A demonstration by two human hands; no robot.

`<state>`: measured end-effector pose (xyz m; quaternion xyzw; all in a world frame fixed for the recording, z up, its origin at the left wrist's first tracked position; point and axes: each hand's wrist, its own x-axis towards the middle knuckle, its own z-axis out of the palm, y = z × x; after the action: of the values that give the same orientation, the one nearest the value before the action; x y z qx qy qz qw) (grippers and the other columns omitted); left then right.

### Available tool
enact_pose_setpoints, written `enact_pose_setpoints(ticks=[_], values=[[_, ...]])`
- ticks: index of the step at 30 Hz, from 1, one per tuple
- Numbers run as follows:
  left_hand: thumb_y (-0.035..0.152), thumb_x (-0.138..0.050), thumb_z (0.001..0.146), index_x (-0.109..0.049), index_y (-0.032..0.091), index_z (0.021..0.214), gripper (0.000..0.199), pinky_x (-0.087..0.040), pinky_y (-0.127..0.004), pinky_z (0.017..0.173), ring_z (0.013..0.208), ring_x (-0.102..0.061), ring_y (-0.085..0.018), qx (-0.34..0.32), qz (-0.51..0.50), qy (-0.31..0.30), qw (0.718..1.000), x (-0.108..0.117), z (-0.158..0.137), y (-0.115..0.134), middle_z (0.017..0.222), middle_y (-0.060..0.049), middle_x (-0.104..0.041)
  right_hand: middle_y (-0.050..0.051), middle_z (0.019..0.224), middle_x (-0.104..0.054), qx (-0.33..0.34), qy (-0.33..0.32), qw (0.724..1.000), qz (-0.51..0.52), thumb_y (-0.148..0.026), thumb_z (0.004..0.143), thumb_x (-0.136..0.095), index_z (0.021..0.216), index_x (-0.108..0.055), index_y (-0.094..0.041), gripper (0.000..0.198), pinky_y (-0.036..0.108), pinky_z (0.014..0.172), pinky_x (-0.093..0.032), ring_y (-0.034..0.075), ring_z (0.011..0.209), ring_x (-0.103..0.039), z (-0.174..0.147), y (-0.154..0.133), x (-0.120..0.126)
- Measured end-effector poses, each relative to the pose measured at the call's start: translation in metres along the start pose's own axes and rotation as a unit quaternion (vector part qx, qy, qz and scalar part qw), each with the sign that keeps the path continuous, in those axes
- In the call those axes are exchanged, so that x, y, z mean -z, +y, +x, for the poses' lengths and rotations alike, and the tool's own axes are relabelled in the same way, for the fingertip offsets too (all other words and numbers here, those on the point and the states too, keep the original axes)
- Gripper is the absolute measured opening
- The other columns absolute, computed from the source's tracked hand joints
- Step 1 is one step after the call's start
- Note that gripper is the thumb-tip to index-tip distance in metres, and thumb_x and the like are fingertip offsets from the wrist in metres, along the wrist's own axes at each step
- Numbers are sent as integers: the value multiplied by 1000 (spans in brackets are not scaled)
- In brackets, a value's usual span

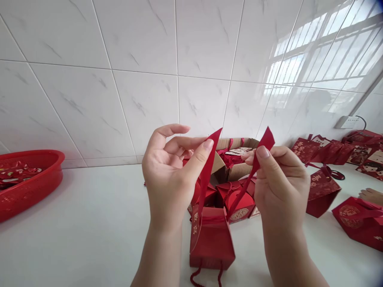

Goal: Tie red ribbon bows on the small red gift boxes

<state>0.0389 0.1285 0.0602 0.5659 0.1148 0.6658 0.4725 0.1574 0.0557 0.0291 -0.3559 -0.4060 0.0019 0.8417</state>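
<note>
In front of me on the white tabletop stands a red gift box [213, 243] with gold lettering and a red cord handle hanging at its near side. A red ribbon [206, 181] comes up from the box in two tails. My left hand [176, 167] pinches one tail between thumb and forefinger, its other fingers loosely curled. The other tail is pinched by my right hand [278, 175], held at about the same height to the right. Both ribbon tips stick up past the thumbs. The tails spread apart in a V above the box.
Behind the box are more red gift boxes [239, 207] and an open cardboard carton [239, 171] with red items. A red plastic basin [32, 187] stands at left. Finished-looking red boxes [321, 191] and another person's hand [371, 196] are at right. A tiled wall [143, 99] rises behind.
</note>
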Motion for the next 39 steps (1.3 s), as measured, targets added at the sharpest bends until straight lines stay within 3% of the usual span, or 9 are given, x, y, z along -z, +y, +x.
enact_pose_setpoints(ticks=[7,14,21,32,39], values=[[17,-77,70,-56,24,87,28,-56,-30,66,70,-68,-15,-37,-9,14,999,-8,-7,1,73,3,-70,-3,65,-62,26,-26,998,-47,-27,81,-69,72,-64,-22,11,23,55,-46,10,60,-59,1,-2,5],[23,-75,74,-53,26,91,28,-54,-32,66,78,-70,-17,-72,40,8,997,-11,-17,3,79,3,-71,-4,64,-60,-1,-46,999,6,-23,81,-69,70,-64,-20,12,21,53,-40,7,59,-54,2,-4,4],[26,-75,74,-53,28,91,28,-52,-33,66,80,-70,-18,-96,58,17,993,-11,-22,8,79,4,-71,-3,67,-64,-11,-52,999,7,-25,80,-70,74,-67,-22,7,23,62,-48,9,66,-62,4,-10,10],[24,-78,70,-53,27,86,30,-54,-34,73,79,-70,-17,-88,39,23,995,-14,-23,7,75,4,-71,-1,68,-67,6,-52,998,-37,-26,82,-67,75,-65,-21,9,25,60,-53,12,65,-65,2,-15,14],[24,-78,71,-52,26,86,30,-52,-31,56,65,-68,-16,-49,12,-64,997,-30,-32,4,74,4,-71,-1,61,-64,-103,-183,978,-1,-29,81,-67,82,-68,-20,9,24,49,-51,11,54,-61,-3,-22,16]])
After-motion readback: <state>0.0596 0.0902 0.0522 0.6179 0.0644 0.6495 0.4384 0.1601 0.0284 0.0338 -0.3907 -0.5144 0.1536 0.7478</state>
